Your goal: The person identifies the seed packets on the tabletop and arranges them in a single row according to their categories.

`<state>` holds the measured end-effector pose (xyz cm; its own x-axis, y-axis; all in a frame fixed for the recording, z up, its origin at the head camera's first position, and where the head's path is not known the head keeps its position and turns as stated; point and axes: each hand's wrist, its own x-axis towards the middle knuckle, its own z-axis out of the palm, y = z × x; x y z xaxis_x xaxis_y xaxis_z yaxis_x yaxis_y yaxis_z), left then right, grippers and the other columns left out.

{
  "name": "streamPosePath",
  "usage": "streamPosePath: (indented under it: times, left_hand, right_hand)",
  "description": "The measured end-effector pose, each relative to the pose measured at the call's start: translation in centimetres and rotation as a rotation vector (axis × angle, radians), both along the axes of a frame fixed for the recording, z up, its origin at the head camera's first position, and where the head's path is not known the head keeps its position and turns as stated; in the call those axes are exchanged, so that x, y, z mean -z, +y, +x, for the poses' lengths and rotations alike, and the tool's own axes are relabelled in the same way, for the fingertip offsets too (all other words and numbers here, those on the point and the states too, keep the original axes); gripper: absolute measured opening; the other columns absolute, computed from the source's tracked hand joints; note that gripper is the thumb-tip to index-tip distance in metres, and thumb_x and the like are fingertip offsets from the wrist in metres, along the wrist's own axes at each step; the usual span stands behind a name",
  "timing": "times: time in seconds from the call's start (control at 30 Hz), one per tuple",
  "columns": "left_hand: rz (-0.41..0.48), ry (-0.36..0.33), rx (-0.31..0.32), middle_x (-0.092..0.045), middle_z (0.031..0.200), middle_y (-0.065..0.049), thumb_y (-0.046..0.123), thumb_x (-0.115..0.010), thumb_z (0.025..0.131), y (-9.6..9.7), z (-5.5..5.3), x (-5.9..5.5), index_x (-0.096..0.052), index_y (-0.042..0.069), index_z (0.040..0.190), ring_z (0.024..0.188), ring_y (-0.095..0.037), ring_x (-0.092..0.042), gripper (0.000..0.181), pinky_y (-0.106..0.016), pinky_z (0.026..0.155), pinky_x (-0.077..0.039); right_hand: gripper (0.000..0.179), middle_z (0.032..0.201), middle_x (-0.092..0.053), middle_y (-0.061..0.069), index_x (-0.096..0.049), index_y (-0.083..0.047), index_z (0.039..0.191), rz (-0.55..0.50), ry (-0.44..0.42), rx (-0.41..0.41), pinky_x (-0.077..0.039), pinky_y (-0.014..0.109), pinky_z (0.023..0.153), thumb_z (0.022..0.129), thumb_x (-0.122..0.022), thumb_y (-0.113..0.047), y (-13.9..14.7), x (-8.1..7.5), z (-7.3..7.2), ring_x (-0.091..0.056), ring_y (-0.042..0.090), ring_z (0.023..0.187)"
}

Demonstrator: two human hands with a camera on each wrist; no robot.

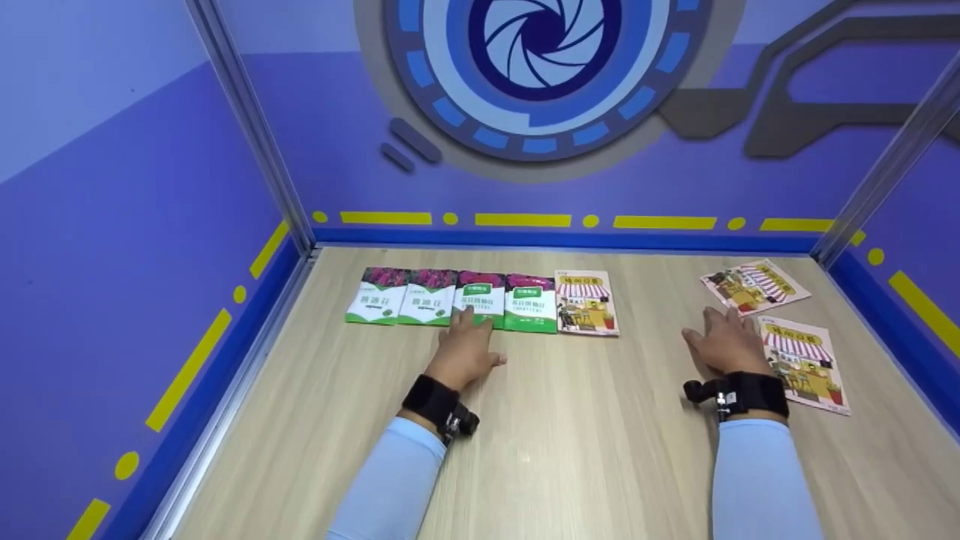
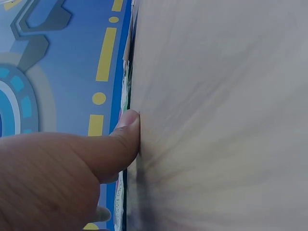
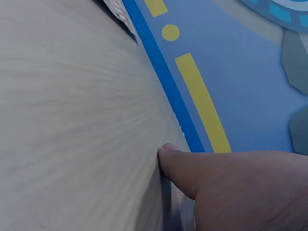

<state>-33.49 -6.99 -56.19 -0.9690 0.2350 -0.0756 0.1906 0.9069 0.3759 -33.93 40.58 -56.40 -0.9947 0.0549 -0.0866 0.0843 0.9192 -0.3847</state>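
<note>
My left hand (image 1: pixel 465 351) rests with its fingertips on the lower part of a green-and-white flower seed packet (image 1: pixel 481 289), thumb out to the side on the table. That packet lies third in a row, after two packets with purple flowers (image 1: pixel 427 296) and before another green-and-white one (image 1: pixel 530 304). A pink packet with a striped awning picture (image 1: pixel 586 301) ends the row. Over on the right, my right hand (image 1: pixel 726 343) has its fingertips by the lower edge of a tilted awning packet (image 1: pixel 754 286). Another awning packet (image 1: pixel 806 364) lies beside that hand, partly covered by it.
The packets lie flat on a pale wood table (image 1: pixel 570 435). Blue printed panels (image 1: pixel 525 199) wall in the back and both sides. Metal posts (image 1: pixel 255 135) stand at the corners.
</note>
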Motion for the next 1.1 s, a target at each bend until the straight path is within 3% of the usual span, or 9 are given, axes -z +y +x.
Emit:
streamPosePath:
  times: [0.3,0.5,0.67,0.83,0.93,1.1]
  left_hand:
    - [-0.017,0.015,0.005,-0.028,0.186,-0.028,0.046,-0.082,0.105,0.0,-0.1,0.1,-0.053,0.013,0.171,0.174,-0.052,-0.022,0.080,-0.074,0.134,-0.034]
    - [-0.019,0.010,0.005,-0.026,0.186,-0.028,0.047,-0.082,0.105,0.0,-0.1,0.3,-0.052,0.014,0.171,0.174,-0.053,-0.021,0.080,-0.074,0.135,-0.033]
    - [-0.018,-0.013,-0.001,-0.022,0.187,-0.028,0.047,-0.081,0.106,0.0,-0.1,0.4,-0.051,0.013,0.172,0.175,-0.054,-0.015,0.080,-0.075,0.136,-0.030]
    - [-0.018,-0.036,-0.007,-0.018,0.189,-0.027,0.046,-0.079,0.106,0.1,-0.1,0.4,-0.049,0.013,0.173,0.177,-0.052,-0.011,0.080,-0.075,0.137,-0.025]
    - [-0.020,-0.041,-0.006,-0.017,0.189,-0.026,0.046,-0.079,0.107,0.1,-0.1,0.3,-0.049,0.014,0.174,0.177,-0.052,-0.011,0.080,-0.075,0.138,-0.025]
    - [-0.019,-0.034,0.000,-0.019,0.188,-0.027,0.046,-0.079,0.106,0.1,-0.1,0.3,-0.050,0.014,0.173,0.176,-0.052,-0.012,0.080,-0.075,0.137,-0.026]
  right_hand:
    - [0.088,0.158,-0.033,0.054,-0.029,0.015,0.171,0.002,0.028,0.036,-0.035,0.084,0.118,0.114,-0.061,-0.045,-0.5,-0.4,0.5,-0.034,0.074,0.143]
    - [0.059,0.140,-0.048,0.048,-0.063,0.013,0.148,0.011,0.053,0.040,-0.045,0.078,0.102,0.113,-0.062,-0.036,-1.4,-0.5,0.1,-0.043,0.064,0.124]
    - [0.046,0.147,-0.057,0.044,-0.070,0.008,0.143,-0.008,0.107,-0.022,-0.049,0.079,0.109,0.111,-0.064,-0.025,-2.3,-0.3,-0.6,-0.054,0.068,0.133]
    - [0.034,0.134,-0.074,0.033,-0.075,0.000,0.133,-0.024,0.125,-0.044,-0.055,0.078,0.094,0.110,-0.069,-0.025,-3.2,0.1,-1.2,-0.069,0.061,0.123]
    - [0.031,0.132,-0.076,0.031,-0.076,-0.002,0.129,-0.022,0.129,-0.047,-0.054,0.079,0.093,0.110,-0.072,-0.026,-3.7,0.1,-1.2,-0.071,0.060,0.121]
    - [0.037,0.143,-0.072,0.032,-0.076,-0.004,0.138,-0.021,0.128,-0.066,-0.052,0.083,0.100,0.110,-0.074,-0.027,-4.3,0.0,-1.1,-0.067,0.061,0.130]
